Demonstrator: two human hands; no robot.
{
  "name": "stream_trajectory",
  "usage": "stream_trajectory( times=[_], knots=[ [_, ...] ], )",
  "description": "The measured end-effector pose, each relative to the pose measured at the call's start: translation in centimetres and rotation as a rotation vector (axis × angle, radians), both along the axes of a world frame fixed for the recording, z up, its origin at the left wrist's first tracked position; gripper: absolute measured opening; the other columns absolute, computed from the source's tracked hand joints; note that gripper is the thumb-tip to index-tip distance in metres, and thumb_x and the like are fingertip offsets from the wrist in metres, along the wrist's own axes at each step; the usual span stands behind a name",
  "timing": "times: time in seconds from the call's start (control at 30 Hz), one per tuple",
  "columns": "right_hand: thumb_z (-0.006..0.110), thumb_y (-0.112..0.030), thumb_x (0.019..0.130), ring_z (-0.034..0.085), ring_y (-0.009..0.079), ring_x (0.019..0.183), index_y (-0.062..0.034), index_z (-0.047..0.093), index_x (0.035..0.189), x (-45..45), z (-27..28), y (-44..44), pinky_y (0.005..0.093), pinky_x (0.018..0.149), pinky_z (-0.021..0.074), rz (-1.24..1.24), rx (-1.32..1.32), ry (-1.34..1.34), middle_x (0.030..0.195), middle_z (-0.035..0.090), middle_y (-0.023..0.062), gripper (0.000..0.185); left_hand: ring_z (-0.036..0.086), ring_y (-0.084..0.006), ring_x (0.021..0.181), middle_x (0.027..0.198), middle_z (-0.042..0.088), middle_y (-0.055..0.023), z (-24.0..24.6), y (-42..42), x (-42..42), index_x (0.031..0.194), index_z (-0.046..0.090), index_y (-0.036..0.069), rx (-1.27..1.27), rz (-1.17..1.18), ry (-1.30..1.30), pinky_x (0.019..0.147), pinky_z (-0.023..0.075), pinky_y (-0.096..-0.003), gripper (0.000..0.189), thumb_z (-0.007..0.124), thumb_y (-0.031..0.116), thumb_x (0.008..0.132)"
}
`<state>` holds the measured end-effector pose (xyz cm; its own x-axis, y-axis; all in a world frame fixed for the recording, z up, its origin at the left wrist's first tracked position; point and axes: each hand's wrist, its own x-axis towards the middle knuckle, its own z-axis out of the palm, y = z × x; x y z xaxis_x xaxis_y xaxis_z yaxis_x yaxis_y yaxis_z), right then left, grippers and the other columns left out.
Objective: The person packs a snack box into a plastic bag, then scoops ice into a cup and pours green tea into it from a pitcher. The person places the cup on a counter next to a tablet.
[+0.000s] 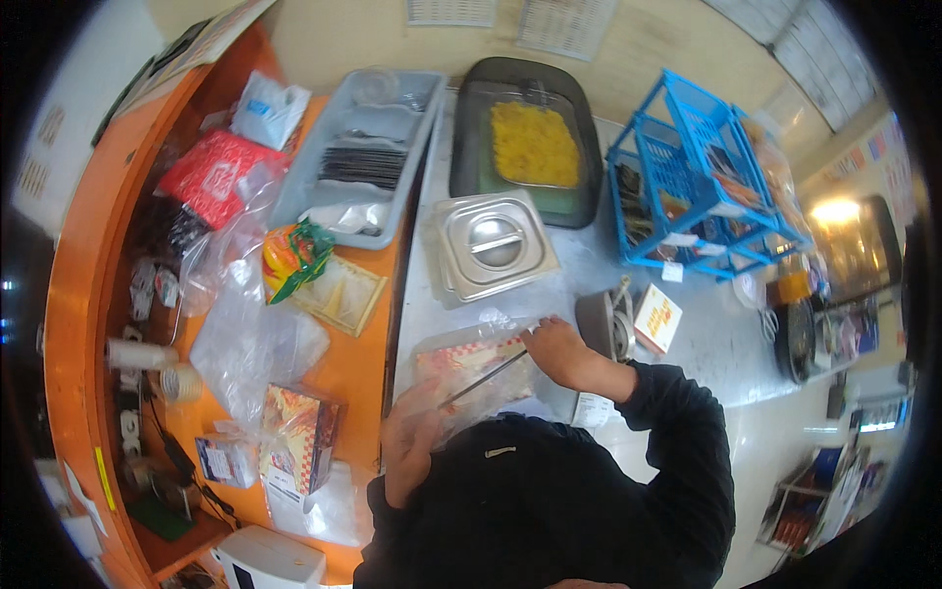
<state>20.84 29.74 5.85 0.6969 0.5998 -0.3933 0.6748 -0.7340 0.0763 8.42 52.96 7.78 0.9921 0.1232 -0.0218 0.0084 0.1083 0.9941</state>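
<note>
On the steel counter before me lies a clear plastic bag [478, 339] over or around a flat item with a red-and-white checkered print [471, 361]. My right hand [563, 353] grips the upper right part of the bag, fingers closed at its edge. Between my hands runs a thin dark stick-like utensil [482, 379], slanting down to the left; which hand holds it I cannot tell. At the bag's lower left is my left hand [412, 434], blurred, with its fingers partly over the plastic. Its grip is unclear.
Beyond the bag stands a lidded steel pan [497, 247], and behind it a dark tray [467, 140] with yellow food [533, 143]. A grey cutlery tray [291, 199], a checkered box [291, 434] and plastic bags [257, 346] are left. Blue baskets [688, 177] and a small carton [657, 318] stand right.
</note>
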Motion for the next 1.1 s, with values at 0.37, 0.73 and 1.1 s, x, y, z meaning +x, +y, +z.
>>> stream_trajectory(
  times=[0.37, 0.73, 1.1],
  knots=[
    [0.083, -0.035, 0.052, 0.030, 0.0376, 0.129, -0.0203, 0.022, 0.141, -0.7, -1.9, -22.3, 0.0624, 0.100, 0.0260, -0.890, 0.077, -0.016, 0.141, 0.030, 0.0182, 0.110, 0.053, -0.0059, 0.069, 0.100, 0.058, -0.0073, 3.2, -1.5, 0.1, 0.120, 0.051, 0.001, 0.000, 0.064, -0.023, 0.062, 0.0405, -0.0181, 0.035, 0.049, 0.001, 0.085],
    [0.077, -0.021, 0.062, 0.035, 0.0267, 0.128, -0.0080, 0.015, 0.143, -1.9, 5.1, -21.1, 0.0417, 0.100, 0.0356, -0.669, 1.408, 0.460, 0.141, 0.030, 0.0147, 0.102, 0.049, -0.0094, 0.076, 0.093, 0.056, -0.0055, 3.2, -2.1, -0.2, 0.120, 0.051, 0.001, 0.161, 0.115, -0.056, 0.070, 0.0393, -0.0224, 0.035, 0.052, 0.008, 0.085],
    [0.080, -0.039, 0.057, 0.034, 0.0397, 0.128, -0.0098, 0.020, 0.143, 0.1, -1.6, 6.1, 0.0553, 0.105, 0.0240, 0.207, 0.425, 0.414, 0.140, 0.027, 0.0235, 0.109, 0.056, -0.0154, 0.098, 0.110, 0.060, -0.0127, 4.3, -2.7, -1.4, 0.116, 0.053, -0.002, 0.101, 0.091, 0.048, 0.086, 0.0439, -0.0278, 0.031, 0.053, 0.002, 0.085]
  ],
)
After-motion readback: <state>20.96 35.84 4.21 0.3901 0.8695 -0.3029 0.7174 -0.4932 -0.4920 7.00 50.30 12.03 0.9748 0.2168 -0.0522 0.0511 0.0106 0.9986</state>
